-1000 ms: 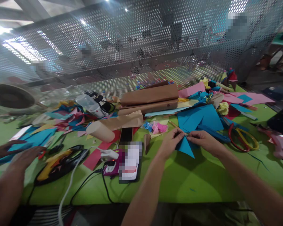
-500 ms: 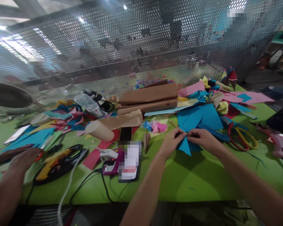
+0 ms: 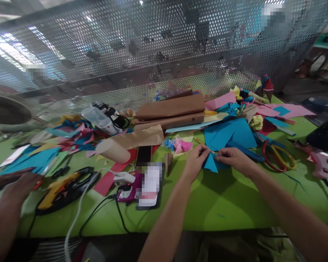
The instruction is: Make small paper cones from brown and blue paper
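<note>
Between my two hands is a small folded piece of blue paper [image 3: 210, 164], held a little above the green table. My left hand [image 3: 196, 160] pinches its left side between thumb and fingers. The fingertips of my right hand [image 3: 232, 160] are pinched at its right edge. Larger blue sheets [image 3: 229, 133] lie just beyond my hands. Left of my left hand stands a small brown paper cone [image 3: 168, 163]. Scissors with red and yellow handles [image 3: 280, 156] rest to the right of my right hand.
A pink glue gun [image 3: 321, 163] lies at the right. On the left are a yellow glue gun [image 3: 56, 189], a purple power strip [image 3: 129, 189] with cords, and a phone [image 3: 149, 185]. Brown paper rolls [image 3: 171, 107] lie behind. A co-worker's hands [image 3: 20, 185] work at far left.
The blue paper's hanging corner has drawn up and the piece looks smaller, more folded between my fingers. My right fingertips have shifted slightly away from my left. The view has moved slightly.
</note>
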{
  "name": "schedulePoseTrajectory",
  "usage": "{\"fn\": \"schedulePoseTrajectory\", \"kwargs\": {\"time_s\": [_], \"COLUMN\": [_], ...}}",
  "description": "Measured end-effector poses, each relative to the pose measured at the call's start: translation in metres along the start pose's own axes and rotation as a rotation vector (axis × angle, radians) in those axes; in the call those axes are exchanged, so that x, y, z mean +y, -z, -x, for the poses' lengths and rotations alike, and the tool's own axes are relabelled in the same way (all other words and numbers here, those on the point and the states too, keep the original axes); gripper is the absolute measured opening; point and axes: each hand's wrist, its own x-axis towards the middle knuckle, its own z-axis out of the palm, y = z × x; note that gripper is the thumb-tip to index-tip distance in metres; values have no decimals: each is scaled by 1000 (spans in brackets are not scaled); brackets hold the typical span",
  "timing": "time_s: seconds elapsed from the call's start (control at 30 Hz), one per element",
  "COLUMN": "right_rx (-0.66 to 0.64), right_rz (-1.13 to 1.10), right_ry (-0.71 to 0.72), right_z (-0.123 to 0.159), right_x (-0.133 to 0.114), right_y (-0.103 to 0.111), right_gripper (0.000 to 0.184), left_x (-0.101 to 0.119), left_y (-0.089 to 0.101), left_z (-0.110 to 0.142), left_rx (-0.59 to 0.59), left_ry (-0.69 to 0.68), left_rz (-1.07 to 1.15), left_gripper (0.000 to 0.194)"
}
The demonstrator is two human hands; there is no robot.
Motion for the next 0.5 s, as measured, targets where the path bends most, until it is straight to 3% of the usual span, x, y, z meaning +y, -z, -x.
{"fn": "schedulePoseTrajectory", "kwargs": {"time_s": [0.33,0.5], "right_rx": [26,44], "right_rz": [23,16], "right_ry": [29,25], "right_z": [2,1], "right_x": [-6,-2], "right_y": [7,17], "right_gripper": [51,47], "left_x": [0,4], "left_y": [5,23], "left_z": [-5,-9], "left_rx": [163,259], "left_ry": [29,58], "left_rz": [109,162], "left_gripper": [20,23]}}
